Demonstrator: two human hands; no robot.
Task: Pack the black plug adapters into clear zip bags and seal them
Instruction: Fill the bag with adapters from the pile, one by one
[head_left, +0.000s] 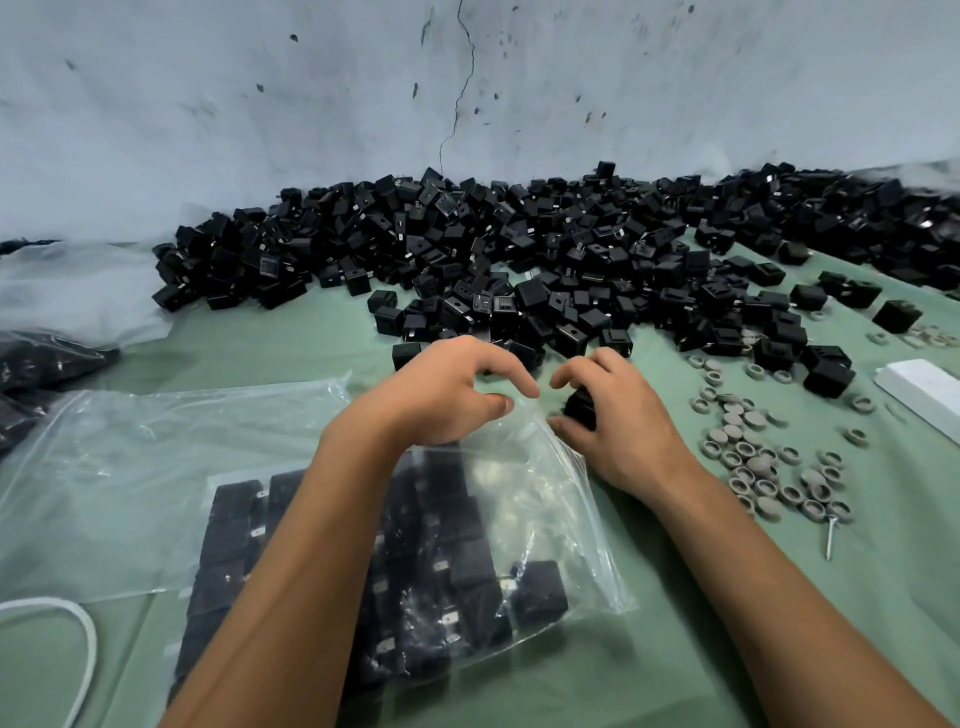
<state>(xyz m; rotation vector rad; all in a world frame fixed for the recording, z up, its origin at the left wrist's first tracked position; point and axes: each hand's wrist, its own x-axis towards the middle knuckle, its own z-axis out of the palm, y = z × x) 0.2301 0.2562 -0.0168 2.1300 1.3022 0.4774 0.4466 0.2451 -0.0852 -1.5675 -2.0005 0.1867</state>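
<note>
A clear zip bag (550, 499) lies in front of me on the green table cover, partly filled with several black plug adapters (467, 566) laid in rows. My left hand (441, 395) hovers over the bag's far mouth edge with fingers curled, thumb near the plastic; whether it pinches the rim is hidden. My right hand (618, 421) grips one black adapter (579, 408) right at the bag's opening. A big heap of loose black adapters (519, 249) stretches along the wall behind both hands.
Empty clear bags (156, 457) lie at the left, with filled dark bags (36, 374) beyond them. Several grey rubber rings and caps (769, 462) are scattered at the right, beside a white box (924, 389). A white cord (78, 634) loops at lower left.
</note>
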